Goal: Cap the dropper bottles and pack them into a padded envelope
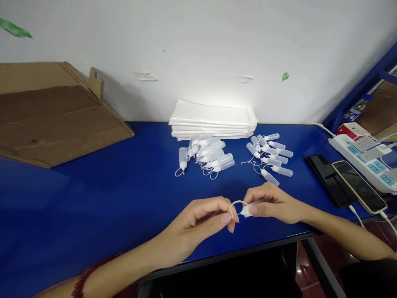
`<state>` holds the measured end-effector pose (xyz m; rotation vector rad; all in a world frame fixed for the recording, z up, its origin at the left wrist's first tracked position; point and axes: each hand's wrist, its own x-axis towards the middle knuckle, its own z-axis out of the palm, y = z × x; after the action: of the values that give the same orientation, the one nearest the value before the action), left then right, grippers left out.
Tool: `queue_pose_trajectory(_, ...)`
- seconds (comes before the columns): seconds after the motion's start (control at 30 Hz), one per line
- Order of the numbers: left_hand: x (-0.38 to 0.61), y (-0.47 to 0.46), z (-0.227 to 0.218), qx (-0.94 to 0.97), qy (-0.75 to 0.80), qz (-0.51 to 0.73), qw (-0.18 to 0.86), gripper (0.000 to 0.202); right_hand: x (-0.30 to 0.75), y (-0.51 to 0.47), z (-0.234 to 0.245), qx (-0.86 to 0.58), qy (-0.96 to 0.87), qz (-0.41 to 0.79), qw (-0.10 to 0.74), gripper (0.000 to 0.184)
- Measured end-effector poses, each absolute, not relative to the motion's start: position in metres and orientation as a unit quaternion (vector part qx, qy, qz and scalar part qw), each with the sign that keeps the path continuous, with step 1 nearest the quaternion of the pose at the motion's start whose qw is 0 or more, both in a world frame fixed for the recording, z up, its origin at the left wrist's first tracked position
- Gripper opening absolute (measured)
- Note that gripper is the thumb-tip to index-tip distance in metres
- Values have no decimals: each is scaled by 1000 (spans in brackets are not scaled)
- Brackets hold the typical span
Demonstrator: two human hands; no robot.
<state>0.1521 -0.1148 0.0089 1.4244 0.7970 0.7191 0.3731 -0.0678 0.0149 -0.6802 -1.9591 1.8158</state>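
Over the front part of the blue table, my right hand (269, 203) is closed round a small translucent dropper bottle (246, 211), its white cap and thin tip pointing left. A white strap loops from the cap to my left hand (206, 219), whose thumb and fingers pinch the strap's free end close to the tip. Behind my hands, to the left, lies a pile of similar bottles (214, 155), their straps bent into loops. Another group of bottles (273, 155) lies to the right, several with straps hanging loose.
A stack of white packets (212, 120) stands against the wall. On the left leans a cardboard box (62, 120). Two phones, one black (331, 180) and one light-edged (359, 186), lie at the right beside a white power strip (366, 159) with cables.
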Motion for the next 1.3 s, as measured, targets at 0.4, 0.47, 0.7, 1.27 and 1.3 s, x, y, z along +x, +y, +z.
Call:
queue_pose_trajectory(0.4,152,-115,7,567,330,318,684,27,373,-70,15,-215,-701,645,213,20)
queue_pose_trajectory(0.47,153,-114,6,571,336,321,677,28,374,-70,14,-226,-698,645,213,20)
queue_pose_trajectory(0.7,154,-111,5,610,395,320,608,27,374,-67,16,-290,-716,604,195,23)
queue_pose_trajectory(1.27,160,-109,1,704,451,284,470,30,372,-58,3,-306,-767,539,165,24)
queue_pose_trajectory(1.3,160,-109,1,710,445,287,463,30,372,-59,3,-302,-773,533,165,24)
